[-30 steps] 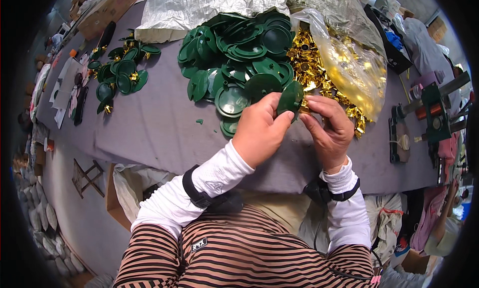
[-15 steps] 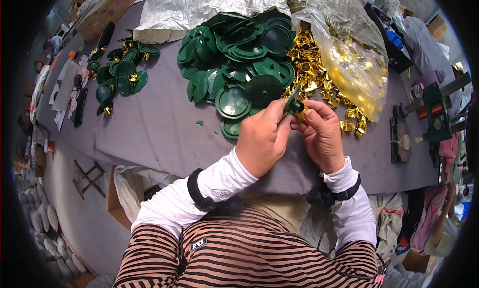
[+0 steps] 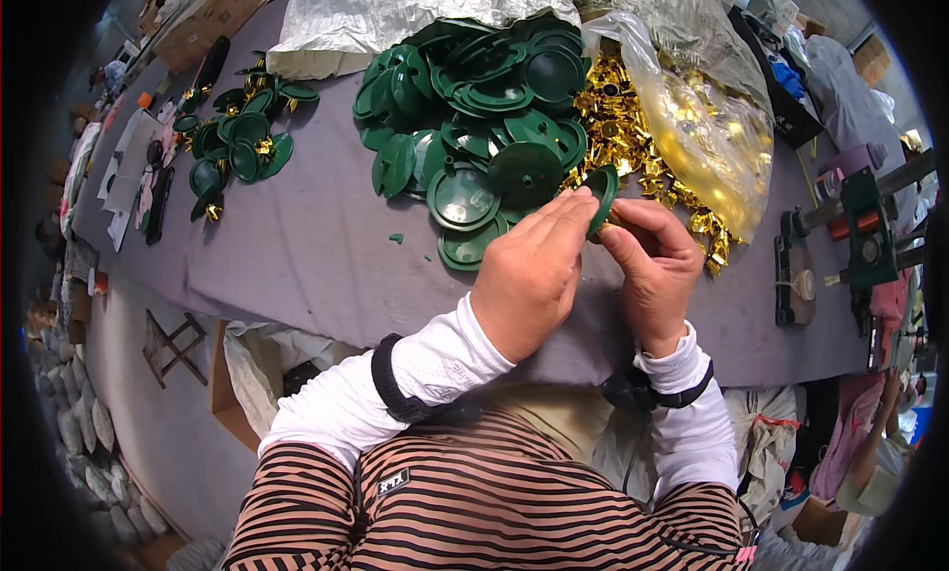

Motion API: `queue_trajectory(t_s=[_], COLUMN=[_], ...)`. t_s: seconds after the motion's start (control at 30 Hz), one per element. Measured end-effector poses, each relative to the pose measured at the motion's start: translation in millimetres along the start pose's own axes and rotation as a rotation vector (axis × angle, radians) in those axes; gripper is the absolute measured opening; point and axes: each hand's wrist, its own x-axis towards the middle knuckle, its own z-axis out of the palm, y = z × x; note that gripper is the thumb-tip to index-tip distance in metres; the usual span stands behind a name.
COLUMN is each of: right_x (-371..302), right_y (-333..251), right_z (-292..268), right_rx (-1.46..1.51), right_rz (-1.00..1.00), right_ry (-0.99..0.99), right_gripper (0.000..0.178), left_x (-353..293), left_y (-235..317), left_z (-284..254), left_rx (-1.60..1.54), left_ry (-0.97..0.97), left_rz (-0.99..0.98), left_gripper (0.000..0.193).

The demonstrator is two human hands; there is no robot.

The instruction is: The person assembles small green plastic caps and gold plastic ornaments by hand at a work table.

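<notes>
A round green plastic disc (image 3: pixel 604 190) stands nearly on edge between my two hands, over the front of the piles. My left hand (image 3: pixel 529 279) has its fingers straight and together, pressed along the disc's left face; its thumb is hidden. On the other side, my right hand (image 3: pixel 657 264) is closed, thumb and forefinger pinching at the disc's lower right. A bit of gold shows at those fingertips, mostly covered. Just beyond lies a heap of green discs (image 3: pixel 465 197), with a pile of small shiny gold pieces (image 3: pixel 618 126) to its right.
Green discs with gold pieces on them (image 3: pixel 245 131) lie in a cluster at left. A clear plastic bag (image 3: pixel 727 166) covers part of the gold pile. White woven sacks (image 3: pixel 425 7) lie behind. A green metal clamp-like tool (image 3: pixel 870 225) stands at the right edge of the grey-covered table (image 3: pixel 326 264).
The disc has turned so more of its face shows. My left fingers have straightened against it, and my right hand has shifted slightly right.
</notes>
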Motion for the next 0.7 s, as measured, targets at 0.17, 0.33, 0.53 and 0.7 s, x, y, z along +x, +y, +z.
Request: queue_trajectory(t_s=[0.17, 0.33, 0.53, 0.7], right_x=[-1.6, -6.2, 12.5, 22.7], right_y=[4.9, 3.5, 6.8, 3.5], right_z=[1.1, 7.5, -21.2, -37.6], right_rx=[0.678, 0.334, -0.037, -0.286], right_rz=[0.509, 0.528, 0.16, 0.017], right_ry=[-0.004, -0.203, -0.057, 0.184], right_gripper=[0.018, 0.024, 0.019, 0.011], left_x=[-4.9, -22.0, 25.6, 15.9], left_y=[-7.8, -36.1, -140.3, -147.8], left_z=[-0.4, -32.7, -184.3, -179.4], left_rx=[0.139, -0.022, 0.331, 0.471], left_ry=[0.023, -0.045, 0.325, 0.081], left_rz=[0.207, 0.002, -0.316, -0.325], left_gripper=[0.049, 0.041, 0.033, 0.04])
